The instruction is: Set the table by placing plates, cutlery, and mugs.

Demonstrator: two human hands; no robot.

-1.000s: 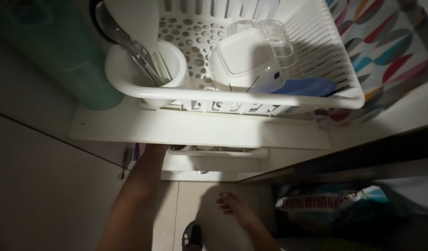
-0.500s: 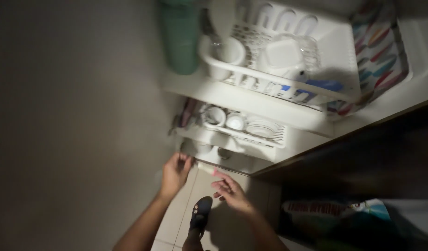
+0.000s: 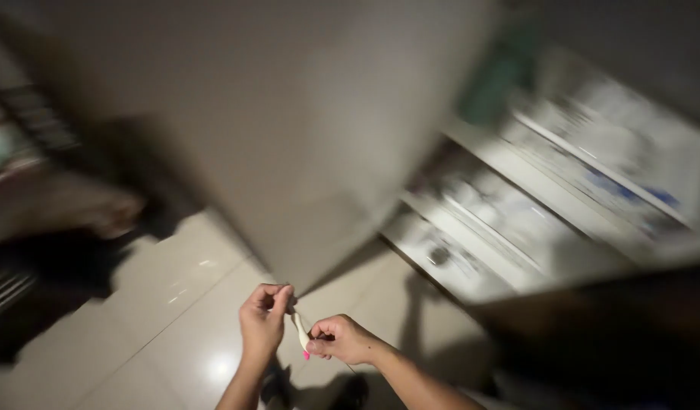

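Above the floor tiles, the left hand and right hand both pinch a small white stick between them.

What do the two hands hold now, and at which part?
Both hands hold one small whitish stick with a pink tip: left hand at its upper end, right hand near the pink lower end.
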